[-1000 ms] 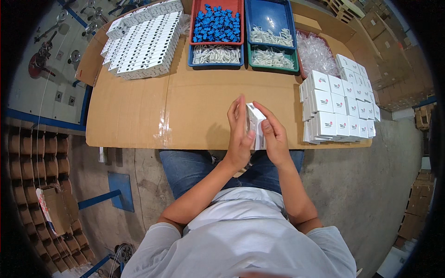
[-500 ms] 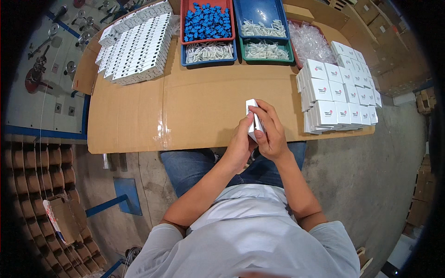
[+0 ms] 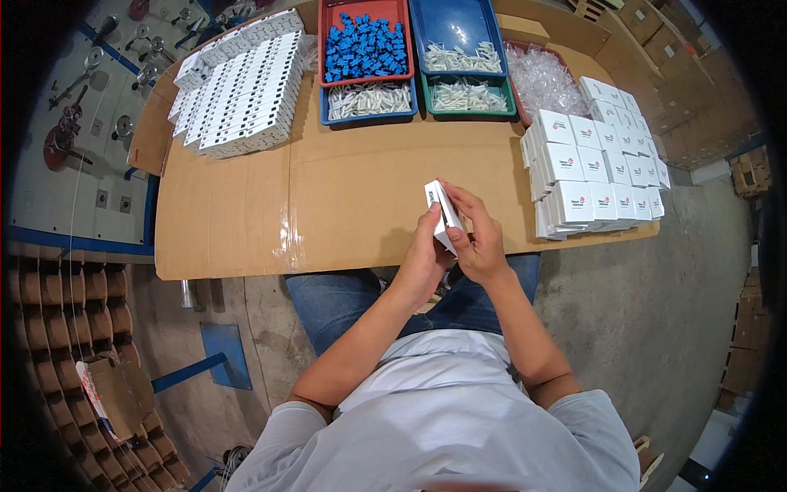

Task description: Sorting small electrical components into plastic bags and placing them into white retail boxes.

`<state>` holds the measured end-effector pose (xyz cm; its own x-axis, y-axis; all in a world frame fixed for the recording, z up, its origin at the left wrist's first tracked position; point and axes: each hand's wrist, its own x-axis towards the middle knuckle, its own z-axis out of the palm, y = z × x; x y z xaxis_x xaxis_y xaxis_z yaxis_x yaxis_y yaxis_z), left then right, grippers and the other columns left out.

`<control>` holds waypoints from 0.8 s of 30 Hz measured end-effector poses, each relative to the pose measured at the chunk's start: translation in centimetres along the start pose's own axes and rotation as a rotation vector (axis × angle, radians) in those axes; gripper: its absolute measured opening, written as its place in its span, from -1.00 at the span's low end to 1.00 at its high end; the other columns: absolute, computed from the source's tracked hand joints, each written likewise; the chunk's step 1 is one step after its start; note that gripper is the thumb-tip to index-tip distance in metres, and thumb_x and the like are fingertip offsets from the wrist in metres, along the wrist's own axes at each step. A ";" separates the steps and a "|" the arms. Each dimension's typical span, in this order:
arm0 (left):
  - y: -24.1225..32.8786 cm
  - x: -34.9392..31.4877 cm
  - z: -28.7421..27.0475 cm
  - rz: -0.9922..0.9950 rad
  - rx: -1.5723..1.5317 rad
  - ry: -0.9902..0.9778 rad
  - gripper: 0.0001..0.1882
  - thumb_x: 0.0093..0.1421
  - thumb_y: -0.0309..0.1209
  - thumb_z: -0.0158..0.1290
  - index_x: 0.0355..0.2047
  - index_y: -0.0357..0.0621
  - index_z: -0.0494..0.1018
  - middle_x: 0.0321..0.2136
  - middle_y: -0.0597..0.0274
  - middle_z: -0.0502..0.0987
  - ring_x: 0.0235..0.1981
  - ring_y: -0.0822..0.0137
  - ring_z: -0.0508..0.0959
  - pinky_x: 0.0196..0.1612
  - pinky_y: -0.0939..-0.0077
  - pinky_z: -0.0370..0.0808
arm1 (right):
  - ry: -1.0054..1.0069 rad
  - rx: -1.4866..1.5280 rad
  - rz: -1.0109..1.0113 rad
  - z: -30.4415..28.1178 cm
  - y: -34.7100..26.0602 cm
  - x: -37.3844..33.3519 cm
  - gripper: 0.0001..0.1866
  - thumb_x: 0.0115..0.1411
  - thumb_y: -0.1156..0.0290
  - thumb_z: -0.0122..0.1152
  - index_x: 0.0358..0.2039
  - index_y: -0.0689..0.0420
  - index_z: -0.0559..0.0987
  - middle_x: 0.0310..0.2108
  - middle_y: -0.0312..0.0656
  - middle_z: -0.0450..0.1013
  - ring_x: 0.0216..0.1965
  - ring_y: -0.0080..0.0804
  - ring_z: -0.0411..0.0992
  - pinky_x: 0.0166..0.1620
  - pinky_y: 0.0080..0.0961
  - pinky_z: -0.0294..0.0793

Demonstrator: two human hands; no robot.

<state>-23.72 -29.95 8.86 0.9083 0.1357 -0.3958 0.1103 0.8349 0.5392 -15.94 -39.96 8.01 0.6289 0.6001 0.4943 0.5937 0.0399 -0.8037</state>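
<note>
Over the near edge of the table, both my hands hold a small white cardboard box (image 3: 434, 194). My left hand (image 3: 421, 256) grips its left side, with the thumb lying along the face. From the right, my right hand (image 3: 482, 244) closes round it, fingers at the far end and thumb near the close end. A dark narrow gap runs lengthwise down the box between the two thumbs. Its underside and whatever is inside are hidden by my fingers.
Rows of white block-like parts (image 3: 246, 94) stand at the far left. Trays of blue pieces (image 3: 365, 49) and white plugs (image 3: 369, 100) sit at the back. To the right are a bin of clear plastic bags (image 3: 545, 80) and stacked white boxes (image 3: 567, 162). Cardboard covers the table (image 3: 352, 197).
The box has tilted slightly to the left, and more of its printed left face shows. My right fingers have slid from across its top toward its right side.
</note>
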 end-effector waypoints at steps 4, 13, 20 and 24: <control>-1.2 1.6 -2.1 0.255 0.497 0.064 -0.40 0.43 0.09 -0.15 0.21 -0.13 0.29 0.12 0.18 0.32 0.11 0.33 0.41 0.17 0.35 0.35 | 0.077 0.474 0.300 0.5 2.2 -1.0 -0.46 0.46 0.09 -0.07 0.17 0.31 0.44 0.28 0.11 0.32 0.30 -0.11 0.31 0.31 -0.30 0.24; 0.6 1.3 -3.0 0.142 0.242 0.084 -0.36 0.40 0.20 -0.20 0.14 -0.09 0.35 -0.05 0.17 0.52 -0.12 0.34 0.60 0.02 0.42 0.51 | -0.300 0.112 0.141 -1.7 0.0 0.9 -0.24 0.19 0.18 0.36 0.34 0.16 0.32 0.40 0.04 0.15 0.43 -0.06 0.11 0.41 -0.23 0.07; 2.3 -0.7 0.0 0.013 0.146 0.083 -0.29 0.39 0.26 -0.26 0.20 -0.08 0.25 -0.09 0.19 0.48 -0.17 0.35 0.58 -0.11 0.43 0.56 | -0.222 0.138 0.087 -0.3 0.5 0.3 -0.15 0.11 0.05 0.42 0.31 0.17 0.32 0.39 0.08 0.16 0.38 0.04 0.16 0.36 -0.18 0.18; 1.7 -0.6 -0.2 0.031 0.105 0.031 -0.31 0.38 0.26 -0.24 0.22 -0.01 0.26 -0.04 0.23 0.47 -0.07 0.36 0.53 -0.03 0.40 0.53 | -0.159 0.128 -0.038 0.0 0.5 0.4 -0.21 0.22 -0.02 0.28 0.30 0.23 0.31 0.36 0.12 0.18 0.34 0.08 0.23 0.33 -0.19 0.23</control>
<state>-24.20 -28.48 9.89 0.8994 0.1784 -0.3991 0.1252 0.7697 0.6261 -15.41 -39.69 7.77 0.5145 0.7143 0.4745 0.5403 0.1596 -0.8262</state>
